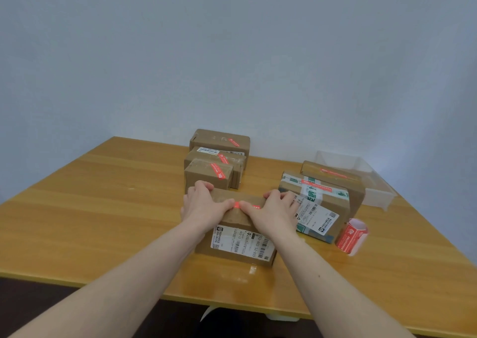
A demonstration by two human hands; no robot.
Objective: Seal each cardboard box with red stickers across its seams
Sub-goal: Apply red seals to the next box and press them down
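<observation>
2 hands: both lie on top of the nearest cardboard box point(233, 237), thumbs meeting at its middle.
Left hand point(204, 204): fingers curl over the box's far left edge and grasp it; the thumb presses down on the red sticker point(237, 205).
Right hand point(275, 208): fingers curl over the far right edge and grasp the box; the thumb presses the same sticker from the right.
Red sticker: it lies across the top of the box, mostly hidden under the thumbs, with small red patches showing between and beside them.
Nearest box: it sits on the wooden table point(103, 208) near the front edge, a white shipping label point(240, 242) on its near top.
Boxes behind: 3 stacked and stepped cartons point(219, 162), each with a red sticker on top.
Boxes on the right: a box with green-printed tape point(320, 206) just beside the right hand, and another carton point(335, 180) behind it, both with red strips.
Sticker roll point(351, 236): it stands right of the taped box, near it.
Clear plastic bin point(371, 180): at the table's far right, behind the right-hand boxes.
</observation>
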